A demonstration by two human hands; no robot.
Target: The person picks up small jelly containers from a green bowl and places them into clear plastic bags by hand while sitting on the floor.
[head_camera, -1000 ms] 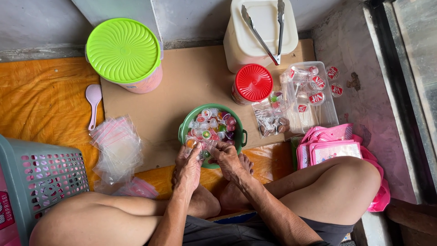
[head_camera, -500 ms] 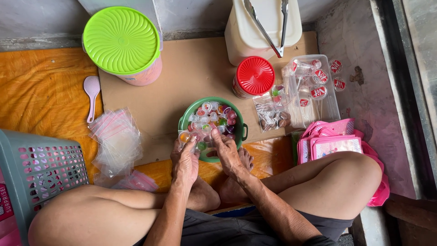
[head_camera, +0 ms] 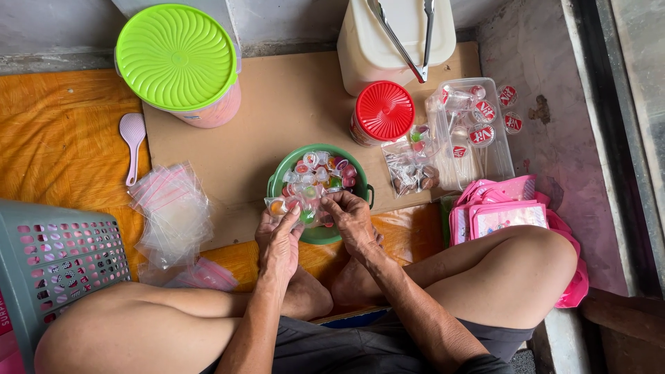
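Note:
I sit cross-legged over a green bowl [head_camera: 357,183] filled with small wrapped jelly cups. My left hand [head_camera: 278,239] holds a small clear plastic bag [head_camera: 285,206] with a few coloured jelly cups in it, just over the bowl's near rim. My right hand [head_camera: 352,220] pinches the same bag from the right side, its fingers closed at the bag's opening. Both hands touch each other above my feet.
A pile of empty clear zip bags [head_camera: 172,211] lies left of the bowl. A grey basket [head_camera: 52,266] stands far left, a pink spoon [head_camera: 131,142] and lime-lidded tub [head_camera: 176,62] behind. Red-lidded jar [head_camera: 383,111], white container with tongs [head_camera: 396,34], clear tray [head_camera: 474,131], pink packets [head_camera: 502,215] right.
The hands have lifted slightly toward the bowl's rim and now hold the small bag together; the view shifted a little downward.

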